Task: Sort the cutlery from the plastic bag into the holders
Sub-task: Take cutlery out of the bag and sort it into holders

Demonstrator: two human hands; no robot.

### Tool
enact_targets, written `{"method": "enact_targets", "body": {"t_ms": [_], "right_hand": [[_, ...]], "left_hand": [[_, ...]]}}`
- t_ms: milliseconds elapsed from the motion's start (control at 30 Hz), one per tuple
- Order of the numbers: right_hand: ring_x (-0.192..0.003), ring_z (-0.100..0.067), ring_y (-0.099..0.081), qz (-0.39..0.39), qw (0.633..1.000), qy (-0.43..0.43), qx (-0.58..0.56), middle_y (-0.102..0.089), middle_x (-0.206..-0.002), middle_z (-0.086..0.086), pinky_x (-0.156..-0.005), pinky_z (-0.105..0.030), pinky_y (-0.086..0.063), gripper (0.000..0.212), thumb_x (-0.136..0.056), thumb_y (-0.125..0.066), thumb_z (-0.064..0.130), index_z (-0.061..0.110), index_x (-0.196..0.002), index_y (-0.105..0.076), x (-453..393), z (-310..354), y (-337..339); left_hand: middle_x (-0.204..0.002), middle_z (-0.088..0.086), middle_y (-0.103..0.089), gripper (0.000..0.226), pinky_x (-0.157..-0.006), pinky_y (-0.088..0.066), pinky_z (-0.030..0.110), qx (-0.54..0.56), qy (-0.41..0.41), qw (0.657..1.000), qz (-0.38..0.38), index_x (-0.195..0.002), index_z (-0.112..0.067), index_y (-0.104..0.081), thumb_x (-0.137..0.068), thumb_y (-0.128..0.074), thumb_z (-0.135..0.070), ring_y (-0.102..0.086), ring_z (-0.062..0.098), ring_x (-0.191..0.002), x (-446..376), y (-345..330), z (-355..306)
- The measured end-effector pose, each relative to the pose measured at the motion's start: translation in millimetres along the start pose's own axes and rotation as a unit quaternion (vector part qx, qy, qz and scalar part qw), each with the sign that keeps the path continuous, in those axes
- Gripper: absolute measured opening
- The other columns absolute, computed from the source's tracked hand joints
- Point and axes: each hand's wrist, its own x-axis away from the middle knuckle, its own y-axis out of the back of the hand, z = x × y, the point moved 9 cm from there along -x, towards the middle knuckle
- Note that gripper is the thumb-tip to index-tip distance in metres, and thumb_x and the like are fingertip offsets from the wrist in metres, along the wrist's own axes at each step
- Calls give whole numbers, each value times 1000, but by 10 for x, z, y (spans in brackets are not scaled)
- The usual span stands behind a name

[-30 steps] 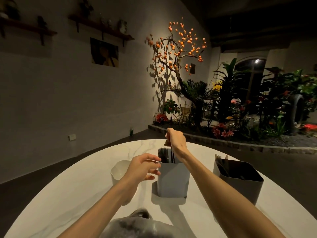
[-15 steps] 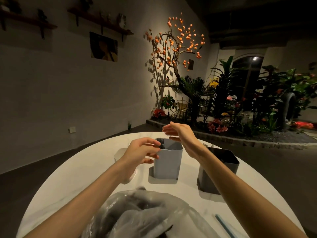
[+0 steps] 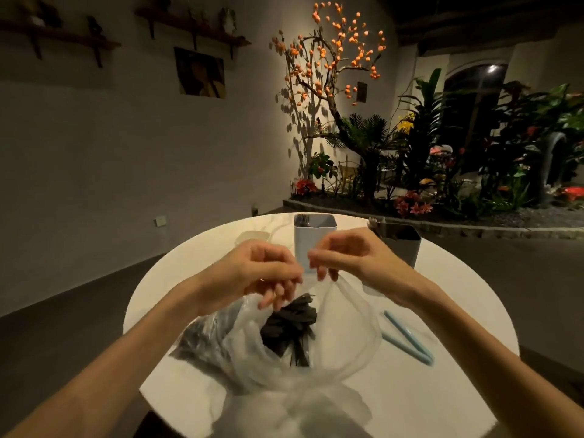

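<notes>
A clear plastic bag (image 3: 284, 352) lies open on the near half of a round white table (image 3: 164, 279), with a dark bundle of black cutlery (image 3: 290, 324) showing through its mouth. Both hands hover over the bag's far rim. The right hand (image 3: 350, 257) has its fingers curled downward and pinches the thin edge of the bag, lifting that side so the film stretches taut beneath it. The left hand (image 3: 259, 273) sits just beside it, fingers bent down toward the cutlery; motion blur hides whether the fingertips are gripping the bag, a utensil, or nothing, so its hold cannot be told. Beyond the hands, at the far side of the table, stands a white holder (image 3: 313, 230) with dark fork tines poking up at its left corner, and to its right a dark grey holder (image 3: 401, 245). Two light blue sticks (image 3: 407, 339) lie crossed on the table right of the bag. A pale small dish (image 3: 252, 237) sits left of the white holder.
</notes>
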Motion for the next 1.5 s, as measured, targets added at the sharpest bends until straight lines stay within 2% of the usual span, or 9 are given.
{"method": "enact_targets", "body": {"t_ms": [100, 200, 467, 633, 833, 967, 1133, 1333, 1500], "right_hand": [[-89, -14, -71, 133, 985, -60, 96, -76, -95, -3, -82, -27, -58, 24, -96, -65, 34, 13, -103, -75, 163, -203, -353], [-96, -8, -70, 173, 957, -40, 229, -75, -108, 5, -89, -28, -58, 22, -98, -66, 30, 19, -114, -74, 150, -475, -632], [-106, -16, -57, 140, 908, -40, 393, -65, -127, 2, -88, -25, -49, 37, -91, -69, 25, 23, -127, -64, -160, -1043, -778], [-116, -19, -57, 138, 890, -74, 428, -62, -130, 3, -97, -30, -49, 60, -83, -74, 47, 28, -136, -53, -268, -1324, -808], [-112, -19, -56, 155, 908, -42, 386, -57, -129, 1, -98, -32, -49, 57, -82, -76, 44, 22, -131, -56, -445, -1290, -1148], [-124, -28, -54, 180, 858, -79, 475, -54, -140, -8, -106, -38, -42, 73, -87, -69, 52, 16, -145, -45, -505, -1485, -1314], [-124, -33, -55, 156, 834, -41, 527, -58, -135, -10, -105, -44, -45, 77, -92, -60, 52, 11, -151, -33, -537, -1527, -1453], [-134, -37, -42, 122, 813, 2, 569, -35, -155, -18, -109, -50, -39, 74, -98, -50, 48, 13, -157, -22, -452, -1501, -1564], [-123, -40, -50, 133, 775, 30, 617, -44, -144, -23, -104, -51, -45, 68, -99, -55, 40, 1, -151, -34, -418, -1388, -1624]], "left_hand": [[-101, 7, -75, 16, -86, -58, 31, -238, 91, 964, 78, -109, -16, -74, -100, -61, -17, -71, 15, -90, 88, -217, 416], [-99, -3, -72, 19, -82, -52, 32, -506, 115, 852, 74, -105, -24, -73, -96, -56, -23, -65, 16, -90, 12, -192, 881], [-118, -1, -64, 55, -77, -46, 35, -697, 128, 705, -12, -128, -27, -55, -84, -63, -61, -59, 23, -105, -70, 308, 1220], [-122, 0, -60, 63, -82, -44, 37, -687, 151, 711, -24, -128, -28, -53, -79, -62, -67, -56, 24, -112, -53, 460, 1311], [-103, -10, -48, 36, -77, -44, 24, -538, 69, 840, -3, -112, -21, -65, -80, -77, -34, -52, 13, -94, -133, 282, 1262], [-113, -6, -60, 48, -87, -53, 33, -521, 119, 845, 25, -117, -30, -60, -74, -75, -44, -58, 15, -102, -120, 360, 1420], [-112, -4, -64, 54, -88, -52, 36, -610, 173, 773, 2, -107, -26, -54, -70, -78, -57, -59, 20, -103, -84, 563, 1398], [-124, -8, -61, 76, -98, -52, 37, -558, 182, 810, -17, -126, -31, -50, -60, -77, -59, -57, 17, -115, -103, 602, 1404], [-117, -6, -61, 75, -96, -53, 38, -541, 208, 814, -22, -118, -28, -52, -57, -77, -63, -58, 18, -109, -41, 627, 1387]]}}
